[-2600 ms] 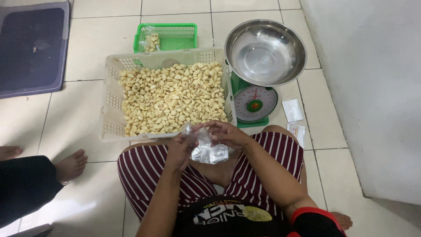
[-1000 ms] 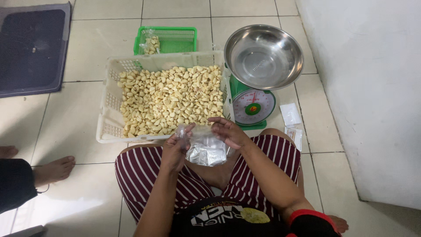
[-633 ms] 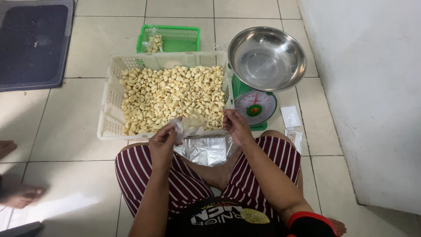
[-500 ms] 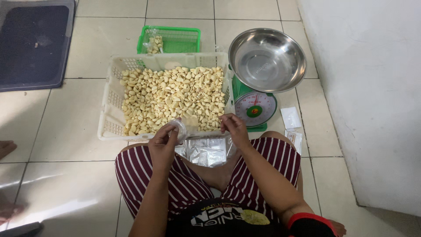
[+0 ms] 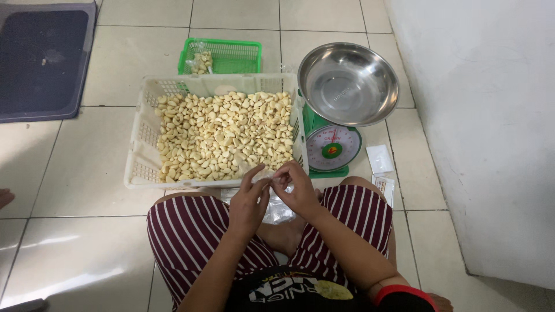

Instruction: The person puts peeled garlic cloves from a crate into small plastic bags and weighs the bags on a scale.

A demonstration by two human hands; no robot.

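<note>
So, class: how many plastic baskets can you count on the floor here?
2. A white basket full of pale peeled pieces lies in front of the person's knees; a smaller green basket sits just behind it. Others may lie out of view.

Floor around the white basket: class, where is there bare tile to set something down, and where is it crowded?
Bare tile lies left of the white basket, toward the dark mat. Right of the scale only a strip remains, holding small packets. The lap is crowded: both hands and clear bags.
</note>
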